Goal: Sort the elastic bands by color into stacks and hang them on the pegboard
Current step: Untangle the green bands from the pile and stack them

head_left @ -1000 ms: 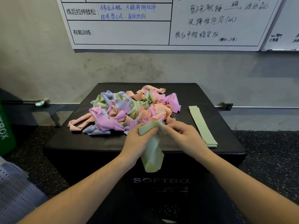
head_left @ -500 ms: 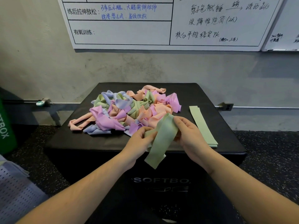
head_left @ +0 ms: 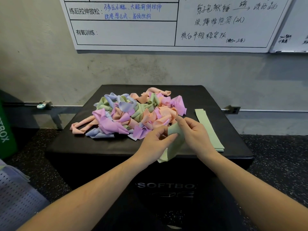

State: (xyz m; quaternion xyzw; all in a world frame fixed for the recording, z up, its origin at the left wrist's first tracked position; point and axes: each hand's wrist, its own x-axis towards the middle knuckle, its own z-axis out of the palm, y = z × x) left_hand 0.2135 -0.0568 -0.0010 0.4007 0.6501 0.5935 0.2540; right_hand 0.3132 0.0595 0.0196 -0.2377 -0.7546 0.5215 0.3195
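Note:
A tangled pile of elastic bands in pink, peach, green and lilac-blue lies on a black soft box. Both hands hold one green band over the box's front edge. My left hand pinches its upper end between thumb and fingers. My right hand grips the same end from the right. The band's lower part hangs down over the front edge. A flat stack of green bands lies on the box to the right of my hands.
A grey perforated pegboard shows at the lower left on the dark speckled floor. A green box stands at the left edge. Whiteboards hang on the concrete wall behind the black box.
The green band has been gathered shorter between the hands; both hands have shifted right, closer to the flat green stack.

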